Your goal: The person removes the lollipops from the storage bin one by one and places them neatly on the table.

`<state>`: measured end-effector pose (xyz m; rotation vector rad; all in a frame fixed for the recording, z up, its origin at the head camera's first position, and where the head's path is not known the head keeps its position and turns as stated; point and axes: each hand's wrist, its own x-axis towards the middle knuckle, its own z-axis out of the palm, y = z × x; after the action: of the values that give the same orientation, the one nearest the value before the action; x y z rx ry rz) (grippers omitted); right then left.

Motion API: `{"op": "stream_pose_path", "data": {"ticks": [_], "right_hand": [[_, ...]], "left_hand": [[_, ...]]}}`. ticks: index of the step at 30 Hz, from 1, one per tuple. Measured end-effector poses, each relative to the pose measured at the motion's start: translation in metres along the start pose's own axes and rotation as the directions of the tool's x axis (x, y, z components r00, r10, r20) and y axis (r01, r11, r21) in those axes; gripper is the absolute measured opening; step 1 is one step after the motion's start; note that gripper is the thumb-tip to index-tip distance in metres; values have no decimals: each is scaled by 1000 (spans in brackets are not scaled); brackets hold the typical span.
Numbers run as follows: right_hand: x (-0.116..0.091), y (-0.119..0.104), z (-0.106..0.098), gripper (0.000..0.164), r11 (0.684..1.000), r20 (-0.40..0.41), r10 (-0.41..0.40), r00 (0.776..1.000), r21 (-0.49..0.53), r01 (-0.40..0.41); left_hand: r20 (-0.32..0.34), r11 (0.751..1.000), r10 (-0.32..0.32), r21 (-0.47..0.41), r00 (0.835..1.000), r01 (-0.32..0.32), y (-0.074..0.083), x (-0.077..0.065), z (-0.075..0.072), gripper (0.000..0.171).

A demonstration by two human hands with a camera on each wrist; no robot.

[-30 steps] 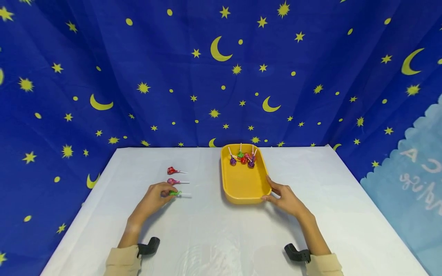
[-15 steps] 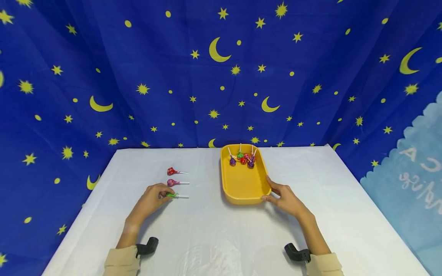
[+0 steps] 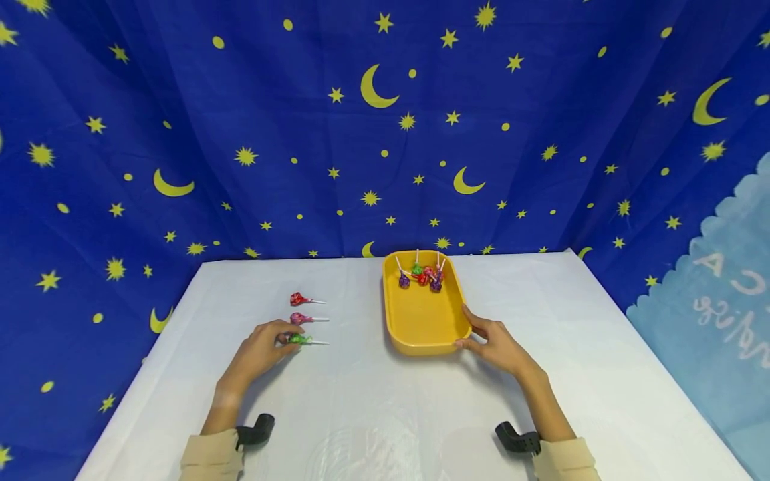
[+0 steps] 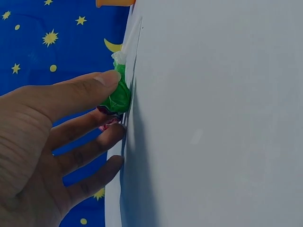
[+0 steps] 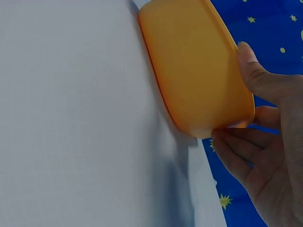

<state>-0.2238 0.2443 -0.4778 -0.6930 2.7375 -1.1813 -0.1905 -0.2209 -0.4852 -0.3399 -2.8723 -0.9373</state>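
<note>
In the head view my left hand (image 3: pixel 263 351) is at a green-wrapped lollipop (image 3: pixel 299 339) low over the white table, its stick pointing right. The left wrist view shows the thumb against the green wrapper (image 4: pixel 118 94), the other fingers spread below; the index fingertip is hidden. Just beyond lie a pink lollipop (image 3: pixel 301 318) and a red lollipop (image 3: pixel 299 299), sticks also to the right. My right hand (image 3: pixel 496 344) grips the near right corner of a yellow tray (image 3: pixel 421 349), thumb by the rim and fingers around the lower corner in the right wrist view.
Several lollipops (image 3: pixel 423 277) in purple, red, pink and green wrappers cluster at the tray's far end. The white table (image 3: pixel 361 401) ends at a blue curtain (image 3: pixel 301 120) with yellow stars and moons. A light blue panel (image 3: pixel 722 300) hangs at right.
The green lollipop has shifted slightly left and nearer with my left hand, and more of its wrapper now shows between the fingers. My right hand stays at the tray.
</note>
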Motion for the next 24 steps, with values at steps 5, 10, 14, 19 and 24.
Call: {"op": "stream_pose_path", "data": {"ticks": [5,10,14,19,24], "right_hand": [[0,0,-1,81,1000,9,-6,1000,0,6],[0,1,-2,80,1000,-8,-9,1000,-7,9],[0,1,-2,79,1000,0,-21,1000,5,21],[0,0,-2,80,1000,8,-13,1000,9,13],[0,-1,-1,78,1000,-5,2,1000,16,-2]], "left_hand": [[8,1000,-2,-9,1000,2,1,-2,-5,27],[-2,999,-26,-25,1000,26,5,-1,-9,31],[-16,999,-25,-24,1000,24,8,-1,-11,31],[-34,998,1,-69,999,-4,11,2,-13,28],[-45,990,92,-103,995,-96,22,16,-9,25]]}}
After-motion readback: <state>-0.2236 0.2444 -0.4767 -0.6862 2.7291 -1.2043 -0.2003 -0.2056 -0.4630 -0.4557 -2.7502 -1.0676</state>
